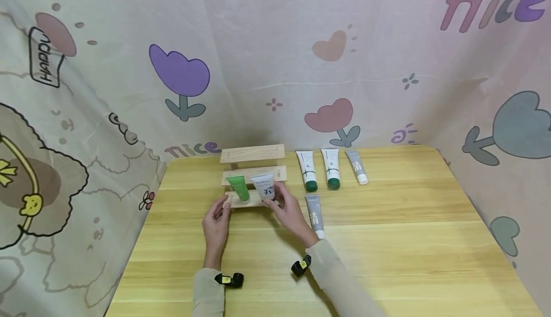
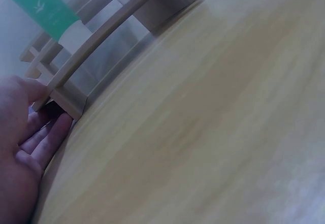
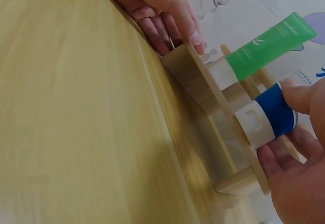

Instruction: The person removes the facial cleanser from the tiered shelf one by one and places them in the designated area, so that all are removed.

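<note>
A three-step wooden rack [image 1: 252, 153] stands near the back of the table. Its front step carries a green tube [image 1: 238, 187], upright on a white cap. To the right of that, a white tube [image 1: 261, 181] with dark lettering stands cap down on the same step; the right wrist view shows its blue band [image 3: 275, 111]. My right hand [image 1: 289, 210] grips this white tube between thumb and fingers. At the step's left end my left hand [image 1: 216, 224] holds the rack, thumb at the top edge and fingers by the side support.
Right of the rack lie two white tubes with green caps [image 1: 307, 171] [image 1: 331, 169] and a grey tube [image 1: 357, 167]. Another grey tube [image 1: 315, 214] lies closer, beside my right wrist. A printed cloth [image 1: 258, 68] hangs behind the wooden table [image 1: 409, 240].
</note>
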Tool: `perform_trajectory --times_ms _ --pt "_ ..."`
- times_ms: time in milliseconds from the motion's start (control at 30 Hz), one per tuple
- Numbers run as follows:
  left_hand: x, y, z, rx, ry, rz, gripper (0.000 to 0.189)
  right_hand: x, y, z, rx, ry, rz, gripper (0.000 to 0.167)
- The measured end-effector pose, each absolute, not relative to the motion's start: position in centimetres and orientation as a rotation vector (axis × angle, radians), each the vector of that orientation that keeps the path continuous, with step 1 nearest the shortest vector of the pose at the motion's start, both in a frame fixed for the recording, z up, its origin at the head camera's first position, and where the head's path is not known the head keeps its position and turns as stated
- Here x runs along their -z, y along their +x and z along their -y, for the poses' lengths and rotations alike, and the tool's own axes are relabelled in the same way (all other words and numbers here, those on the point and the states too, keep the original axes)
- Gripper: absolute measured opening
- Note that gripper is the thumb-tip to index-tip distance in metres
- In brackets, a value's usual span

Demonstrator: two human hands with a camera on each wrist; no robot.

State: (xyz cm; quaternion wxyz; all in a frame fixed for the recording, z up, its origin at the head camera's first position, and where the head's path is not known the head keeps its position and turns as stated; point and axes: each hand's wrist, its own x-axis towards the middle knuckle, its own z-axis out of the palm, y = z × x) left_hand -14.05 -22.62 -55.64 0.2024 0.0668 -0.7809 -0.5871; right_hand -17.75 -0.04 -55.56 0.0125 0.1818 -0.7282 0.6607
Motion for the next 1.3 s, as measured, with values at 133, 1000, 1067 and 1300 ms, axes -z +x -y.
perform_trajectory --times_ms 133,1000,1067,1300 --pt "55.5 -14.0 22.6 1.646 0.192 2.174 0.027 55.5 -17.4 -0.4 -2.013 0.579 2.271 0.048" --pt "55.5 -14.0 22.5 1.648 0.168 2.170 0.028 55.3 -15.1 -4.9 -1.997 0.483 2.183 0.045" --pt "55.5 -14.1 22.5 1.651 0.163 2.171 0.028 55.3 -15.0 -5.5 -1.982 0.481 2.175 0.044" --pt "55.6 -14.0 22.5 1.647 0.159 2.166 0.028 53.9 -14.1 -7.0 -1.932 0.421 2.186 0.048"
